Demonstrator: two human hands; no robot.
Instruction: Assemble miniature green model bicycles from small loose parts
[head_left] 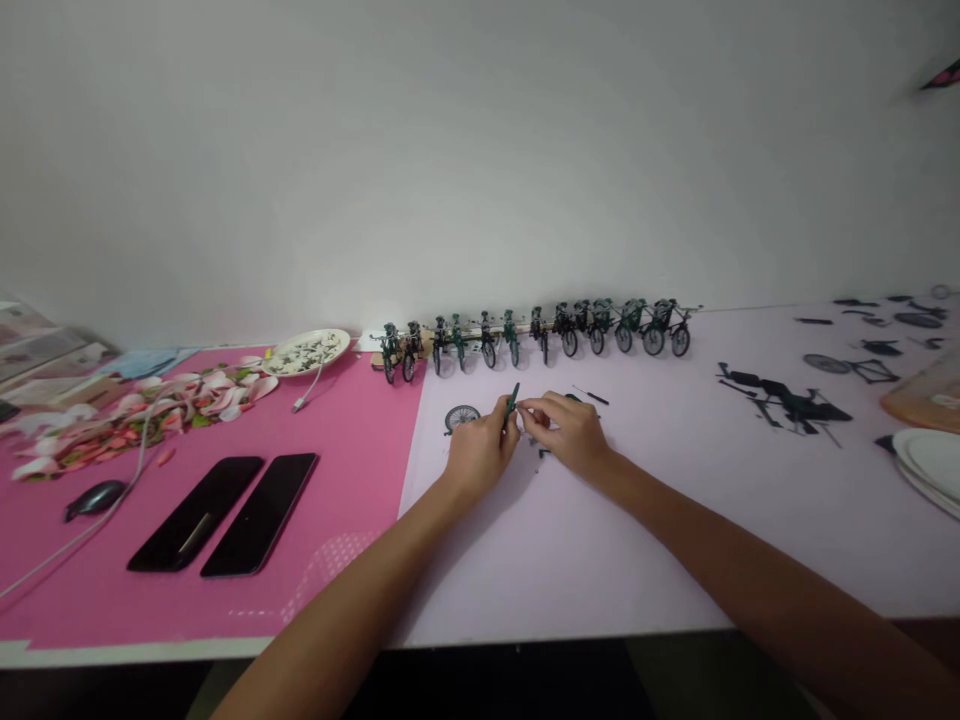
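Note:
Over the pale sheet, my left hand [480, 455] is closed, pinching a thin dark green part [513, 398] that sticks up past its fingertips. My right hand [570, 432] has thumb and forefinger together right beside that part; whatever tiny piece lies between them is too small to make out. A small spoked wheel [461, 416] lies just beyond my left hand. Behind my right hand rests a thin screwdriver [592, 395] with a dark handle. Close below the fingertips is a tiny black part [544, 454].
Several model bicycles [545, 335] stand in a row along the wall. Dark bicycle parts [799, 405] lie at right, near stacked white plates [930, 462]. On the pink left side are a plate [343, 352] of small pieces, artificial petals [214, 390], two phones [259, 515], and a mouse [95, 498].

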